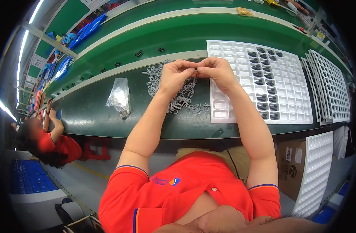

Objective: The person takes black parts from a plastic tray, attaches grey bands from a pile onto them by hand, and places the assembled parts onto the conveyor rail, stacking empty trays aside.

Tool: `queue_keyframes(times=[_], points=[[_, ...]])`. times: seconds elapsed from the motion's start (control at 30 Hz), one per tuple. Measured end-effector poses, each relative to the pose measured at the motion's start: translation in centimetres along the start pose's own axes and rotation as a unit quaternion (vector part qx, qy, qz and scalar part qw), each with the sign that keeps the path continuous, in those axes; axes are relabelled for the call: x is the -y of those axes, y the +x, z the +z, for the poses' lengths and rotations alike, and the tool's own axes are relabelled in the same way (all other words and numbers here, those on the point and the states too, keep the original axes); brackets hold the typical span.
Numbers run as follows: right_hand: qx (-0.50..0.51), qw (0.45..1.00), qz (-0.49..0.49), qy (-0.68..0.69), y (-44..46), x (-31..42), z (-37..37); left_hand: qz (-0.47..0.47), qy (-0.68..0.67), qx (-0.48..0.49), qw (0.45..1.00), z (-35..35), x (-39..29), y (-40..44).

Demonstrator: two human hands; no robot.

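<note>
Small dark part | just left of white tray | left hand and right hand pinch it by fingertips, probably because it is tiny | grey pieces heaped left of tray, within easy reach | dark pieces in tray's cells, likely for separation

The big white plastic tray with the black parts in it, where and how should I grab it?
I'd take the big white plastic tray by its left and right rims, from both sides at once. It lies flat, with small black parts in its middle columns, so that should help keep it level. The right side looks tighter, with stacked white trays close by.
</note>
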State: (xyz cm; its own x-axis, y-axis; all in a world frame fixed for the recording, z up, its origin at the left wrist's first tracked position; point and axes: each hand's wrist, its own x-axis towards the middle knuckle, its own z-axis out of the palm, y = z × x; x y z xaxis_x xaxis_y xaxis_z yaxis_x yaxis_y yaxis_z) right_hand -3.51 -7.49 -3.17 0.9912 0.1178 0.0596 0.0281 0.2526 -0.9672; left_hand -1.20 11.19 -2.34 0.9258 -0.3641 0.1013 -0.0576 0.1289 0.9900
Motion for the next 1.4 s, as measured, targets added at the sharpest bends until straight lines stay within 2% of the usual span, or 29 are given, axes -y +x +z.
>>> queue_keyframes(times=[0.1,0.23,0.33,0.43,0.5,0.63,0.73,0.77,0.87,0.97,1.13,1.23,1.27,1.4], points=[[-0.011,0.999,0.003,0.03,-0.1,0.1,0.2,-0.002,-0.006,0.001,1.0,0.1,-0.1,0.0],[0.003,0.998,-0.048,-0.027,0.4,-0.9,0.1,-0.015,-0.02,0.009,1.0,-0.1,-0.1,0.0],[-0.034,0.987,-0.087,-0.134,0.5,-1.3,0.4,-0.026,-0.022,0.016,0.999,-0.3,0.0,0.0],[-0.069,0.972,-0.127,-0.183,-0.2,-0.9,1.6,0.042,0.184,0.052,0.981,-0.5,-0.2,0.2],[-0.089,0.963,-0.149,-0.206,-0.5,-0.2,1.9,0.049,0.205,0.069,0.975,-0.7,-0.1,0.6],[-0.103,0.959,-0.108,-0.24,-0.6,0.3,1.6,0.057,0.266,0.103,0.957,-1.1,-0.4,2.1],[-0.035,0.839,-0.235,-0.489,-0.1,-0.8,0.0,0.045,0.311,0.113,0.943,-1.6,-0.4,5.0],[-0.039,0.84,-0.236,-0.487,-0.2,-1.0,0.1,0.034,0.322,0.103,0.94,-2.0,0.3,6.6],[0.06,0.827,-0.177,-0.53,-0.7,-1.6,0.8,0.013,0.345,0.09,0.934,-2.3,1.8,10.7],[0.056,0.808,-0.196,-0.553,-0.7,-1.9,1.0,0.116,0.513,0.066,0.848,-2.2,1.9,13.6],[0.04,0.782,-0.224,-0.58,-0.6,-2.0,1.2,0.085,0.513,0.08,0.85,-2.3,2.3,16.7],[0.039,0.786,-0.231,-0.571,-0.7,-2.0,1.0,0.157,0.567,0.112,0.801,-2.9,3.7,17.7],[0.041,0.788,-0.235,-0.567,-0.6,-1.9,0.9,0.159,0.568,0.115,0.8,-2.9,3.8,18.2],[0.066,0.773,-0.193,-0.601,-0.3,-1.8,0.8,0.108,0.586,0.159,0.787,-3.1,3.6,18.9]])
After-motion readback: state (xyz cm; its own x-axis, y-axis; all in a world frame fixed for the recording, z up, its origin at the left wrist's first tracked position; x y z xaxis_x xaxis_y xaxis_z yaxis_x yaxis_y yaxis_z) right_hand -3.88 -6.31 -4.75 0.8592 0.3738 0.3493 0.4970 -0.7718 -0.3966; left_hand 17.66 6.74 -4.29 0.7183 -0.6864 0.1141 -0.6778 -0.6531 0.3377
